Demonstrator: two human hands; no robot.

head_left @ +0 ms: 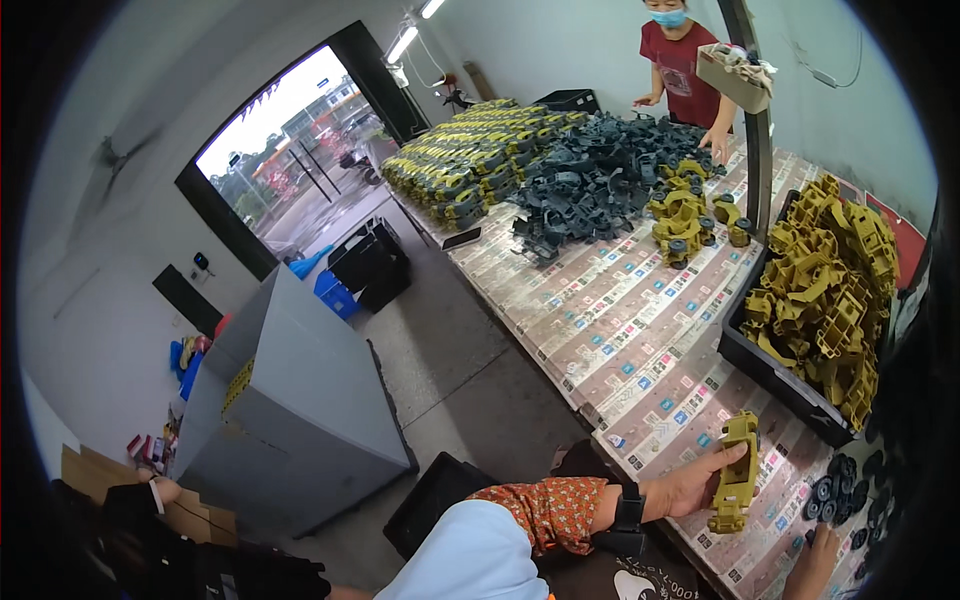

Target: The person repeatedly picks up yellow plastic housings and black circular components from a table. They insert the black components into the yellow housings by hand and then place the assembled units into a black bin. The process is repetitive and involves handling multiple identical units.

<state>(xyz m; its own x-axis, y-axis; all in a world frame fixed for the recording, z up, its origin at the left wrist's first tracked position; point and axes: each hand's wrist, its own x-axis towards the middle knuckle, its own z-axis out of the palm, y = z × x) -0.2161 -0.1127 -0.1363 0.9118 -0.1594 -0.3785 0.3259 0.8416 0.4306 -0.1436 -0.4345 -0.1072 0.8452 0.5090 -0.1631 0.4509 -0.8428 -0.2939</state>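
My left hand (692,484) is closed around a mustard-yellow toy car body (738,474), held over the near end of the table. Wheel openings show along the body's side. Lower right, my right hand (815,566) has its fingers together beside a pile of black toy wheels (838,490). A small dark piece shows at those fingertips, too small to name for sure. A black crate (782,385) heaped with yellow car bodies (825,290) stands just beyond both hands.
Dark grey plastic parts (590,185) are heaped farther up the patterned table (560,300), beside rows of assembled yellow toys (470,160). A few yellow cars with wheels (680,225) stand near a metal post (760,160). Across the table stands a masked person (690,70). A grey partition (300,400) stands left.
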